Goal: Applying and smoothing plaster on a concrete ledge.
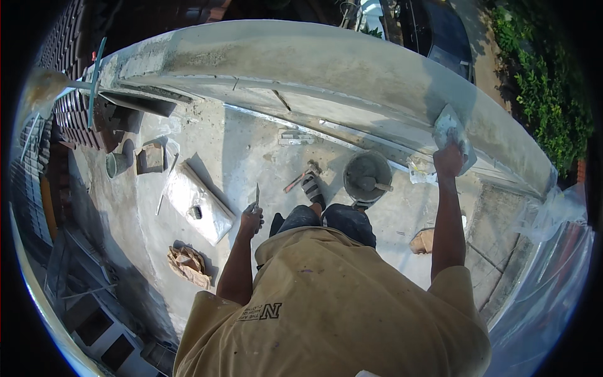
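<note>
My right hand is stretched out to the right, its fingers wrapped round a plastering trowel. The trowel's flat, grey-smeared blade lies against the top of a curved, plastered wall. Lower and to the left, my left hand grips a tool with a thin metal blade pointing away from me; its handle is hidden in the fingers. Between my arms, by my feet, stands a dark bucket with grey mortar inside. A small trowel rests in it, handle over the rim.
Long metal straightedges lie along the wall's foot. On the concrete floor are a plastic-wrapped package, a crumpled paper bag, a cardboard box, and a small bucket. Clear plastic sheeting hangs at right; a car stands beyond the wall.
</note>
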Demonstrator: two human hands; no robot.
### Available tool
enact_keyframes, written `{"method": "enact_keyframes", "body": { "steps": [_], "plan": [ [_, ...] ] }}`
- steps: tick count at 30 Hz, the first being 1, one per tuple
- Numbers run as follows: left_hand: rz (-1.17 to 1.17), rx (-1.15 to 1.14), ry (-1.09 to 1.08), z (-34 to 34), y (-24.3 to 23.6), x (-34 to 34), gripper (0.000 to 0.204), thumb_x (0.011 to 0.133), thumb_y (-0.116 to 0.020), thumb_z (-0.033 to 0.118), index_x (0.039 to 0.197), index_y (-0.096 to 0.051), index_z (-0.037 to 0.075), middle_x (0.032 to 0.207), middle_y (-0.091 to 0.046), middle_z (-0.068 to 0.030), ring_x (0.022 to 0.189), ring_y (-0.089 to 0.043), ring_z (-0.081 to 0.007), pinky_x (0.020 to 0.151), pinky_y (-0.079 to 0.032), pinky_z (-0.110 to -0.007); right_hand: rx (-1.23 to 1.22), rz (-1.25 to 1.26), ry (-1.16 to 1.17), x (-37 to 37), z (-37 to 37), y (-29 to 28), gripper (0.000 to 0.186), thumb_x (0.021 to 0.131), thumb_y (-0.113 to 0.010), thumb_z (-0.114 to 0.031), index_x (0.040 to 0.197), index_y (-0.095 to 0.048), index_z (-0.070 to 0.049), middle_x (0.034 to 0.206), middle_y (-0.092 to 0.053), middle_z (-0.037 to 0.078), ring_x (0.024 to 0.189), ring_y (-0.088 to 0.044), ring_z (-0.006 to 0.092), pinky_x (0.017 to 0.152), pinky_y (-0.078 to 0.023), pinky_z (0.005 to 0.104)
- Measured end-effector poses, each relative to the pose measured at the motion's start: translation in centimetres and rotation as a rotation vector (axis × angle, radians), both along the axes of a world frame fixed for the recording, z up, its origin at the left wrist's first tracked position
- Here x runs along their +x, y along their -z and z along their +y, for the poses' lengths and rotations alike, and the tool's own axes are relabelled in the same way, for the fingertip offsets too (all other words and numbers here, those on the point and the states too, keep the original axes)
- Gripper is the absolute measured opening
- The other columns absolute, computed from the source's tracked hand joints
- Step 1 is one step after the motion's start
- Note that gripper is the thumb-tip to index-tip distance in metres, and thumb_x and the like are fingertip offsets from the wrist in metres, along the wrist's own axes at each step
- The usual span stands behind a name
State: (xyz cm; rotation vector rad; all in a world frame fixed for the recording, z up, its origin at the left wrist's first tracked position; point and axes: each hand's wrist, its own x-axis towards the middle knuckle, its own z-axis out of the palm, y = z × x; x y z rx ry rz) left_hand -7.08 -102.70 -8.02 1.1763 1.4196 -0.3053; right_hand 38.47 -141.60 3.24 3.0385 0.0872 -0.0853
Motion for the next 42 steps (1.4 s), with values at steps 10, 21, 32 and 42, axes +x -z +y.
{"method": "enact_keyframes", "body": {
  "steps": [10,21,32,42],
  "plan": [
    [0.121,-0.152,-0.262,-6.2,2.5,-8.6,0.042,0.086,-0.053,0.015,0.127,-0.047,0.012,0.066,-0.05,-0.0006,0.05,-0.05,-0.0109,0.039,-0.04,-0.027,0.286,-0.053,-0.76,-8.2,38.0,0.4,0.046,0.086,-0.044,-0.016,0.131,-0.043,-0.005,0.142,-0.036,0.011,0.125,-0.036,0.0398,0.098,-0.03,0.0478],
    [0.022,-0.164,-0.49,-5.0,0.7,-9.6,0.039,0.089,-0.054,0.02,0.126,-0.046,0.013,0.066,-0.049,-0.0003,0.048,-0.049,-0.0097,0.036,-0.037,-0.024,0.245,0.109,-0.792,-4.5,45.6,-2.8,0.045,0.086,-0.042,-0.011,0.13,-0.045,-0.006,0.138,-0.042,0.012,0.123,-0.042,0.0373,0.102,-0.026,0.0526],
    [-0.001,-0.178,-0.546,-4.3,1.7,-10.8,0.04,0.087,-0.055,0.016,0.125,-0.045,0.012,0.066,-0.049,-0.0006,0.049,-0.049,-0.0104,0.037,-0.039,-0.025,0.164,0.248,-0.794,-4.2,49.2,-4.7,0.043,0.084,-0.043,-0.012,0.126,-0.048,-0.007,0.13,-0.05,0.014,0.123,-0.043,0.0373,0.1,-0.026,0.0539],
    [-0.008,-0.205,-0.532,-4.7,2.7,-10.3,0.033,0.087,-0.055,0.016,0.119,-0.048,0.012,0.067,-0.049,-0.0016,0.049,-0.049,-0.0109,0.038,-0.039,-0.025,0.043,0.329,-0.748,-2.3,50.8,-4.8,0.048,0.085,-0.042,-0.012,0.133,-0.043,-0.012,0.141,-0.039,0.008,0.126,-0.04,0.0333,0.103,-0.025,0.0503]
  ]
}}
